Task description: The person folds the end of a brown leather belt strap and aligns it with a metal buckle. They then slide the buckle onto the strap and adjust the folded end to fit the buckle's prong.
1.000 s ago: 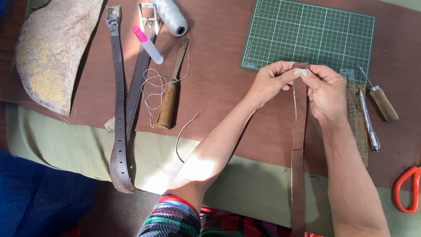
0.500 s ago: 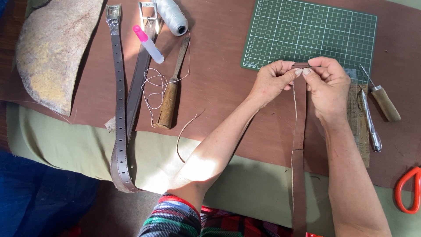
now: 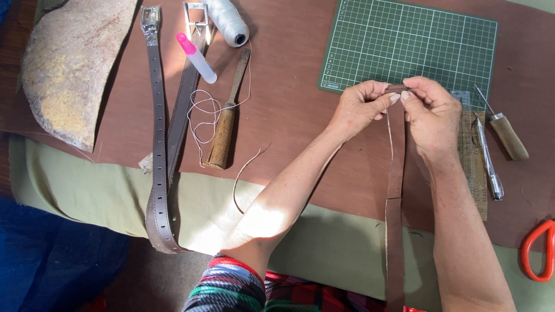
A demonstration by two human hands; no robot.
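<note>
At the near edge of the green cutting mat (image 3: 416, 40), two hands work one leather strap (image 3: 395, 190).
The left hand (image 3: 361, 107) and right hand (image 3: 430, 112) both pinch the strap's top end between closed fingertips; the strap hangs down toward the person, with a pale thread (image 3: 389, 130) alongside it.

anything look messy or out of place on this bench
Only slightly. White thread trails off the spool in loose loops across the wooden-handled tool, and a stray cord scrap lies nearby. Both hands pinch the strap end; nothing looks damaged.
</note>
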